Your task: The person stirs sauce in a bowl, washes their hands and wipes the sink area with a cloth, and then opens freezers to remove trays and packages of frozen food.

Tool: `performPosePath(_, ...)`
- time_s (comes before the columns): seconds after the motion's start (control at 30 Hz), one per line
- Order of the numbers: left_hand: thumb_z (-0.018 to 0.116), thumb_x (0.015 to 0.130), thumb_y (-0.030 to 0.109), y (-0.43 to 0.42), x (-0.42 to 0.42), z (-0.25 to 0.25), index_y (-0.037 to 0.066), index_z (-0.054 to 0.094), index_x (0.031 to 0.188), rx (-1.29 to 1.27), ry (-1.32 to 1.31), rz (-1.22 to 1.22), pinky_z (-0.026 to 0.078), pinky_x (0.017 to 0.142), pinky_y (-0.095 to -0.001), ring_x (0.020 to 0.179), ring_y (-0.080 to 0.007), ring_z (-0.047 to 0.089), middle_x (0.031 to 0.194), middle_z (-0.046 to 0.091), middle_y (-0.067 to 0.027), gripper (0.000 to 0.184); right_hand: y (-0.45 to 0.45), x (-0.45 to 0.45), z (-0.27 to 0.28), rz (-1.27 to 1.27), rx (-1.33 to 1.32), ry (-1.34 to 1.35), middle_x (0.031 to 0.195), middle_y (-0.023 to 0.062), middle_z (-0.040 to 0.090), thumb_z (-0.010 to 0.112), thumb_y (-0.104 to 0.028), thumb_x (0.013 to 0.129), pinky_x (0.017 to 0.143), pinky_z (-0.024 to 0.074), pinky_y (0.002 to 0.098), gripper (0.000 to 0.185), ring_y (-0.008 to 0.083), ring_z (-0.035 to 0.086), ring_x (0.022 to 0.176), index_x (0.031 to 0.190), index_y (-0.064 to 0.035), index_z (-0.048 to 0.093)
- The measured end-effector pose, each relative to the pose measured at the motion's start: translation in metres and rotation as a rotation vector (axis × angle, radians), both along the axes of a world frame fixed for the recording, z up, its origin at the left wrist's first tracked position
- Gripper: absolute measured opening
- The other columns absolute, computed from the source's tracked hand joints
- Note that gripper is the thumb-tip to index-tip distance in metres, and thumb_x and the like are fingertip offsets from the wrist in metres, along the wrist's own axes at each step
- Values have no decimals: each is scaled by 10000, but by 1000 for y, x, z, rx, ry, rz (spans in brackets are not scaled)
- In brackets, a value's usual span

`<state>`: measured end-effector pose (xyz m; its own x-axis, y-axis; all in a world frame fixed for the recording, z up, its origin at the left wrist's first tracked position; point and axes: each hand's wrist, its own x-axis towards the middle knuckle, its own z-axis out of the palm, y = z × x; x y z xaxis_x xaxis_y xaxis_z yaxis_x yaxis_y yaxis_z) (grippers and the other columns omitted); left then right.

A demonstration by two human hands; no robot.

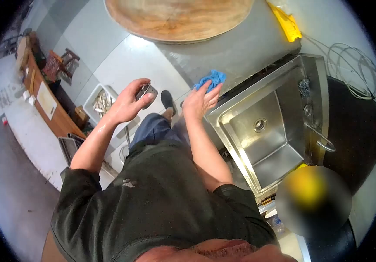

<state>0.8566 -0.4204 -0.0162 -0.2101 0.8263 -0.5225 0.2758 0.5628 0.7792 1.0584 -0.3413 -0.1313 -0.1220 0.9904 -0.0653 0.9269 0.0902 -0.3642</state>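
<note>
My left hand (131, 101) is closed around a small dark grey object with a shiny face (146, 91), whose kind I cannot make out. To the right, my right hand (200, 101) has its fingers over a crumpled blue cloth (214, 78) and grips it. The cloth is just beyond the near left corner of a steel sink (236, 148). Below and left of my left hand stands a white tub (91, 109) with several small silvery pieces that look like fish (103, 103).
A round wooden tabletop (179, 19) is ahead. The sink has a curved tap (323, 140) and a dark mesh scrubber (304, 88) on its ledge. A coiled hose (356, 65) lies at the right. A wooden stool (69, 61) and a brown counter (50, 102) stand left.
</note>
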Motion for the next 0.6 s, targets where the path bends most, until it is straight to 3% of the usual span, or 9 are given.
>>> performPosePath(0.17,606,865,374,6,2,4,-3,456,1285,-2,19,47,421,948,-363,1107,-281,545,1187,554,-208,584,57,22,-9,-149,64,-44,1467,316,142,578,-168,854,1057,194,560,582,434,214,1329,1356,18,350)
performPosePath(0.2,606,866,368,6,3,4,-1,455,1288,-6,15,71,417,956,-364,1115,-281,543,1190,554,-208,581,76,27,-12,-163,116,-55,1460,279,195,590,-167,838,1055,203,553,580,425,233,1318,1344,16,373)
performPosePath(0.3,600,873,340,14,14,3,2,451,1292,-42,35,84,409,967,-366,1125,-274,537,1190,553,-203,558,127,44,-6,-16,164,-49,1447,238,240,604,-158,819,1052,221,543,569,415,265,1297,1317,22,398)
performPosePath(0.43,603,872,333,30,39,3,4,455,1290,-73,60,59,416,957,-366,1100,-273,546,1184,558,-190,552,196,46,-21,177,313,32,1424,194,302,625,-169,795,1021,269,552,517,389,319,1270,1277,-63,469)
performPosePath(0.53,614,864,342,38,55,1,1,451,1289,-50,71,51,420,945,-361,1079,-271,551,1167,560,-187,569,263,38,-27,463,494,-20,1412,179,330,621,-176,796,1006,289,547,491,380,336,1256,1264,-96,496)
performPosePath(0.6,610,866,341,41,64,1,2,447,1289,-29,72,64,418,946,-361,1081,-273,548,1175,556,-191,566,302,35,-26,313,393,-32,1404,172,349,587,-217,833,1020,280,521,446,375,347,1251,1266,-135,513)
